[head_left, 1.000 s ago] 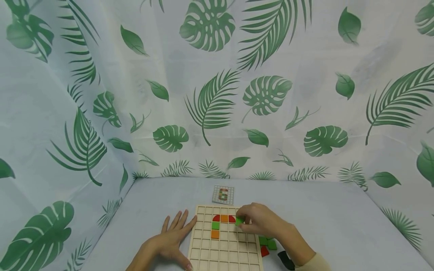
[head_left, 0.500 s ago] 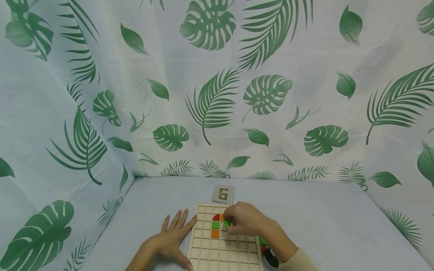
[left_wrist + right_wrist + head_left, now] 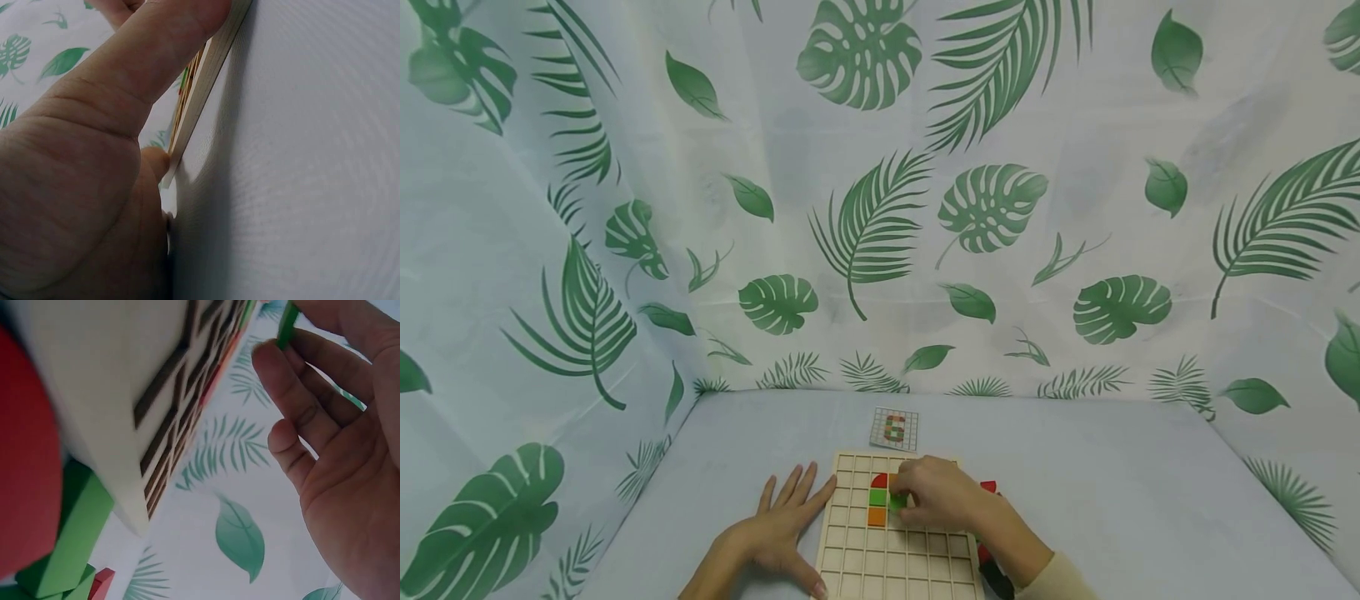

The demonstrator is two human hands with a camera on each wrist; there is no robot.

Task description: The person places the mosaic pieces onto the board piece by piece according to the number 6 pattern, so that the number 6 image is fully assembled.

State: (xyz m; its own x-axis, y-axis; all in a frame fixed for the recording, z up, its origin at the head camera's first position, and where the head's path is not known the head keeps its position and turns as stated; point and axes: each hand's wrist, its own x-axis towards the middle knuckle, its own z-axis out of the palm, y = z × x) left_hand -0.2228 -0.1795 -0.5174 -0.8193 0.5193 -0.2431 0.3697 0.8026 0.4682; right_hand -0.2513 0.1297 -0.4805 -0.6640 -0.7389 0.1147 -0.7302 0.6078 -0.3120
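A pale wooden grid board lies on the table. On it, a red rounded tile, a green tile and an orange tile run down one column. My right hand pinches another green tile between thumb and fingers, one column right of these. In the right wrist view that green tile is held edge-on at the fingertips. My left hand is spread flat, its index finger and thumb at the board's left edge. The right hand hides part of the top row.
Behind the board lies a small pattern card showing a coloured figure 6 on a grid. Loose green blocks and a red piece lie by the board's right side, partly behind the right forearm. Leaf-printed cloth hangs around the table.
With the green tile in its fingers, my right hand has moved left across the board and slightly towards me, next to the tile column. The left hand has stayed put.
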